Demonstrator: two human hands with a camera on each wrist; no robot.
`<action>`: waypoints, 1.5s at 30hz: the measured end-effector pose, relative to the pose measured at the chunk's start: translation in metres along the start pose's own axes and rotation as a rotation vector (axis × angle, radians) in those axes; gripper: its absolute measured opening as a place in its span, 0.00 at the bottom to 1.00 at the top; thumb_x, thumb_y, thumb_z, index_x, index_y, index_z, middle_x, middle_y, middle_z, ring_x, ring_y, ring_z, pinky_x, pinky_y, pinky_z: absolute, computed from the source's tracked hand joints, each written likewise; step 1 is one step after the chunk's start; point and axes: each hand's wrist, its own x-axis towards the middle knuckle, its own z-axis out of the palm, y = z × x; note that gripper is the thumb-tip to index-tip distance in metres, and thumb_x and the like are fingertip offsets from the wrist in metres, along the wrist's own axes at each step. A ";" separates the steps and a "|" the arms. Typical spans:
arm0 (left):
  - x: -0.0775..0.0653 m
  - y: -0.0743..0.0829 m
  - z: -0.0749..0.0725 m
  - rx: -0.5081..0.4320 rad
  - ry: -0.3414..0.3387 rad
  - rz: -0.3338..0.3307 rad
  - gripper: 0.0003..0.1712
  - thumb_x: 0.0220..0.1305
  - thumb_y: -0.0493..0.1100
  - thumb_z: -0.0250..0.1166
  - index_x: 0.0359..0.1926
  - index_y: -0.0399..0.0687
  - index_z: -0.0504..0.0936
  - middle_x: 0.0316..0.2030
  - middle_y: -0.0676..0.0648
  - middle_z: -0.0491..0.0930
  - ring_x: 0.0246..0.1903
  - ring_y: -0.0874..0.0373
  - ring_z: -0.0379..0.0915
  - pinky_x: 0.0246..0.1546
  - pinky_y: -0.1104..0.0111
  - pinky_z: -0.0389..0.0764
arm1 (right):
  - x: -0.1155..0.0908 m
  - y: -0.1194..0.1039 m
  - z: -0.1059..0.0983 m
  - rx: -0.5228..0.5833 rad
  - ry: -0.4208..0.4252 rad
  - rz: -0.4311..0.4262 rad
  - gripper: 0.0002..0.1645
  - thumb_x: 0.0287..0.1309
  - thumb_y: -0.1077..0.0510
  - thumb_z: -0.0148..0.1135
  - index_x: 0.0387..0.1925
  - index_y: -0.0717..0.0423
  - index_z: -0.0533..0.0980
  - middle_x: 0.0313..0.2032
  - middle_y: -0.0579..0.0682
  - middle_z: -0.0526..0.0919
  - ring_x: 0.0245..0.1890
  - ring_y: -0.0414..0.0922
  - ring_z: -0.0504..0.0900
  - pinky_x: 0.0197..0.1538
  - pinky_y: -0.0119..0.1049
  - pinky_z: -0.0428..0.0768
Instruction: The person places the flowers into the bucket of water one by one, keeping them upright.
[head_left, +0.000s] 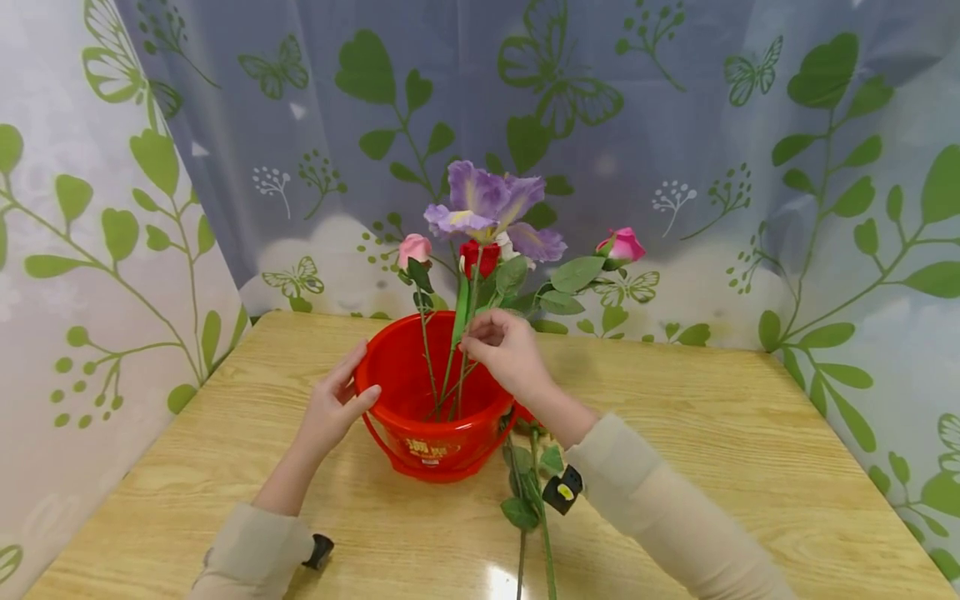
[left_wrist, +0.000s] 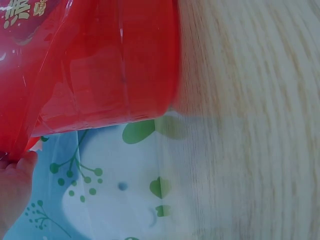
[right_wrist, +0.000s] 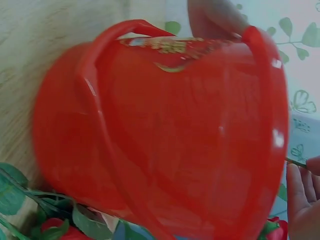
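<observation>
A red plastic bucket [head_left: 431,446] stands upright on the table, its handle hanging down. At its left rim, my left hand [head_left: 333,408] holds it, thumb over the edge and fingers along the outside. My right hand [head_left: 510,350] pinches the green stem of a tall purple iris [head_left: 487,208] above the bucket's right side. Also in the bucket, a pink rose [head_left: 414,250] leans left. A red flower [head_left: 478,260] shows behind the iris stem. In the right wrist view, the right fingertips [right_wrist: 296,186] pinch a thin stem just beyond the rim.
A bright pink rose [head_left: 624,245] extends to the right behind the bucket. Green leafy stems [head_left: 532,492] lie on the wooden table [head_left: 712,467] at the bucket's right, with red petals partly hidden under my right forearm. A leaf-and-butterfly patterned curtain [head_left: 675,125] hangs behind the table.
</observation>
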 end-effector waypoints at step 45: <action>-0.001 0.001 0.001 -0.022 -0.002 0.022 0.34 0.55 0.29 0.58 0.62 0.30 0.57 0.62 0.36 0.55 0.61 0.46 0.51 0.50 0.73 0.65 | -0.002 0.009 0.014 -0.372 -0.060 0.055 0.04 0.46 0.66 0.62 0.28 0.62 0.77 0.27 0.51 0.79 0.28 0.45 0.78 0.29 0.32 0.78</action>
